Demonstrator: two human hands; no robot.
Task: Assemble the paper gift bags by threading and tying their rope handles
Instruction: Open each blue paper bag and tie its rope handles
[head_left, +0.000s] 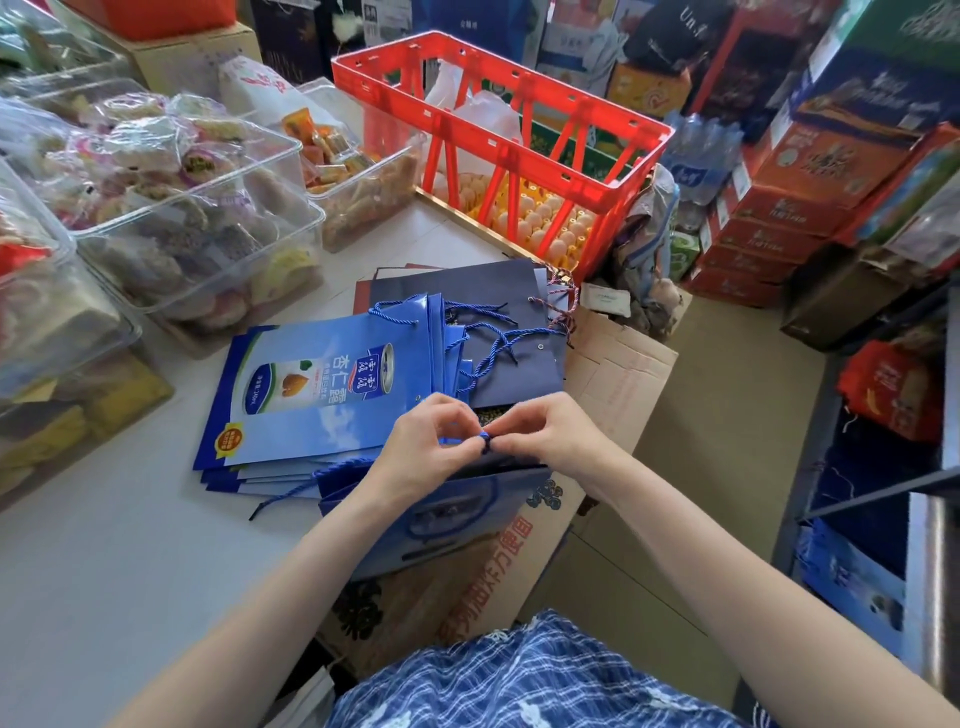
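A blue paper gift bag (441, 525) hangs over the table's front edge under my wrists. My left hand (426, 441) and my right hand (545, 436) meet above its top edge, and both pinch a short end of blue rope (484, 440) between their fingertips. Another stretch of the same blue rope (296, 491) trails left across the table. Behind my hands lies a flat stack of blue printed bags (322, 395) with rope handles, and dark navy bags (498, 306) sit beyond them.
Clear plastic bins of wrapped snacks (171, 192) line the left of the white table (104, 561). A red crate (498, 135) stands at the back over egg trays. An open cardboard box (613, 384) sits to the right of the table, with stacked cartons beyond.
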